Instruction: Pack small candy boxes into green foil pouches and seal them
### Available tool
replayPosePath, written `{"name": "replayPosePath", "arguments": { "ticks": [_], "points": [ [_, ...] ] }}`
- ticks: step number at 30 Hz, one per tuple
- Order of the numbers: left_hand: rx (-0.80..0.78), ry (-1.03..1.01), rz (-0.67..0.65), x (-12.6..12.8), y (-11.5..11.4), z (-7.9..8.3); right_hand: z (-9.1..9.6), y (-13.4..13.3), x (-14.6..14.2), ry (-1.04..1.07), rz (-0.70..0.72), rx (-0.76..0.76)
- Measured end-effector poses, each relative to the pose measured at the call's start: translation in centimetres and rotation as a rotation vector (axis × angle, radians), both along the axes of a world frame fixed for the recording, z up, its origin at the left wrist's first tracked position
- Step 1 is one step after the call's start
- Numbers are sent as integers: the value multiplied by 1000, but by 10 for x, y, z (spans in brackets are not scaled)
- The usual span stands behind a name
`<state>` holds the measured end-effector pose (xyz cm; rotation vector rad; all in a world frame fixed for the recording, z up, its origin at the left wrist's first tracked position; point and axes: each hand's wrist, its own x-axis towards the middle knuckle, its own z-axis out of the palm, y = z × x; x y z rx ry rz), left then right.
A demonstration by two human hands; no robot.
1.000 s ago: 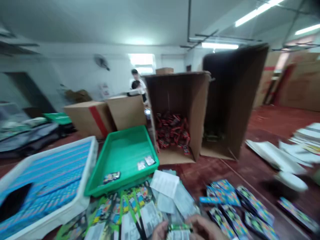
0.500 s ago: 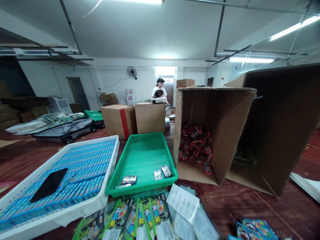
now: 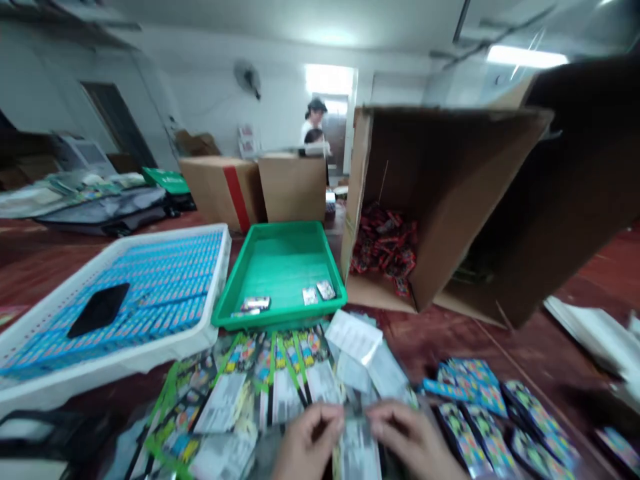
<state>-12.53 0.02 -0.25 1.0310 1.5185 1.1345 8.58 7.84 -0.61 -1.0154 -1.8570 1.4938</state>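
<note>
A packet (image 3: 358, 453) sat between the fingers (image 3: 324, 411). Just ahead and left of them lay pouches (image 3: 227, 400); straight ahead, a paper sheet (image 3: 353, 337) rested on sleeves (image 3: 387, 373). Farther ahead stood a tray (image 3: 285, 260) with small packs (image 3: 326, 290) inside, and left of it a crate (image 3: 223, 270) of boxes (image 3: 173, 277) under a phone (image 3: 99, 310). Ahead-right, a carton (image 3: 463, 193) held pieces (image 3: 384, 241); nearer right lay packages (image 3: 470, 387).

Looked like a flat packet (image 3: 357, 450), right there, low at the bottom edge! Showed a pale face with dark, blurred print, sat between the fingertips of left hand (image 3: 311, 439) and right hand (image 3: 416, 437), ran out of view below.
</note>
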Motion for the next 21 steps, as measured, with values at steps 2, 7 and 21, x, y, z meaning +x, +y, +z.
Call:
{"name": "replayPosePath", "arguments": {
  "ticks": [2,7,21],
  "points": [
    [-6,9,-27,2,0,13,10,-3,2,13,-24,-30],
    [-166,-61,-66,1,16,34,25,6,-1,69,-104,-330],
    [-19,165,-371,-8,33,18,26,52,23,-129,177,221]
  ]
}}
